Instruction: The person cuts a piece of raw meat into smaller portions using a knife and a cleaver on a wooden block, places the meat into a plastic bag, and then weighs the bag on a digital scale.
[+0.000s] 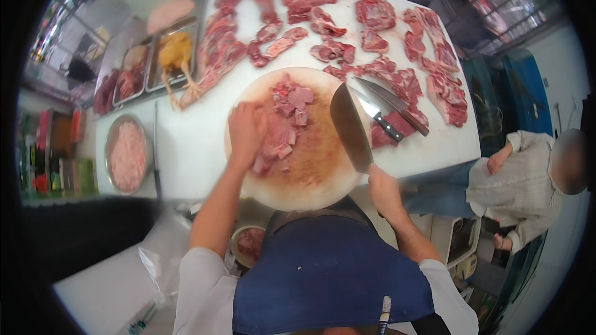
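My right hand (pixel 385 191) grips the handle of a broad cleaver (pixel 348 130). Its dark blade points away from me over the right side of a round chopping block (pixel 321 186). Cut chunks of raw meat (pixel 285 125) lie in a band down the block's left half. At the left edge of that band rests my left hand (pixel 249 125), fingers curled; whether they pinch any meat is hidden. Right of the block, a black-handled knife (pixel 389 129) and a brown-handled knife (pixel 393 103) lie side by side, partly over a slab of red meat (pixel 379 136).
Raw meat cuts (pixel 328 23) spread over the white table (pixel 195 149). At left are a metal bowl of minced meat (pixel 126 156), a sharpening steel (pixel 156 144) and a tray holding a yellow plucked chicken (pixel 176 51). Another person (pixel 510 186) stands at right. A meat container (pixel 249 244) sits below.
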Demonstrator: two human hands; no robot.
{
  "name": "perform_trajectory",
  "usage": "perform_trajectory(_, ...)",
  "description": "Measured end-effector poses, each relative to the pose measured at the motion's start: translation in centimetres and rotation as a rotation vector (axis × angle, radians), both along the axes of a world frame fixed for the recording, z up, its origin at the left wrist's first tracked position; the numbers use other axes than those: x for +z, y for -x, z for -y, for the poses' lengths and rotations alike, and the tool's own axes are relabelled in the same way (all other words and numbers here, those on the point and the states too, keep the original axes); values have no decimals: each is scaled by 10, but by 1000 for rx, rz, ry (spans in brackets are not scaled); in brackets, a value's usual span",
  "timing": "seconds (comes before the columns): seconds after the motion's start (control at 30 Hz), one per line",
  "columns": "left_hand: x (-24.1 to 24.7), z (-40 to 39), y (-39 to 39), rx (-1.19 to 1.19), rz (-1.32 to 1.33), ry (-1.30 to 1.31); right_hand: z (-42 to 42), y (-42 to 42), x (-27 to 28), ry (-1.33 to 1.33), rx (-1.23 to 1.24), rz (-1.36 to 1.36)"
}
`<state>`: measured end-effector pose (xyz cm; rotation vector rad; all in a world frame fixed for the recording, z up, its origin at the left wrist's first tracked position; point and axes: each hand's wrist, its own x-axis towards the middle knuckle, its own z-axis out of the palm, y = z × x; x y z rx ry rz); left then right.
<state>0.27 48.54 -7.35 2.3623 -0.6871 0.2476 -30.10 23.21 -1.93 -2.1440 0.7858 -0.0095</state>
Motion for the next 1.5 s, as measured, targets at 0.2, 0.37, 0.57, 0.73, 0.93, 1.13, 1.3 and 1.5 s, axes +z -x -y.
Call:
perform_trajectory(0.2, -3, 77, -48, -20, -253, -437, 1, 0, -5, -131, -192, -62)
perform_trajectory(0.37, 10, 49, -3, -200, -448, -448, 3, 4, -7, -144, -178, 11)
perform_trajectory(0.57, 57, 66, -36, 50, -565, -578, 23, 8, -11, -189, -60, -27)
perform_trajectory(0.73, -7, 93, -55, 23, -242, -570, 41, 5, -7, -265, -48, -59)
perform_trajectory(0.93, -28, 71, -51, 104, -541, -149, 46, 4, -9, -287, -43, -28)
perform_trajectory(1.13, -53, 9, -74, 121, -734, -120, 30, -9, 4, -382, -40, -16)
perform_trajectory(1.3, -68, 3, -59, 191, -578, -107, -4, -87, 59, -350, 79, 181)
perform_trajectory(1.5, -53, 2, -45, 203, -589, -50, -53, -163, 55, -233, 154, 431)
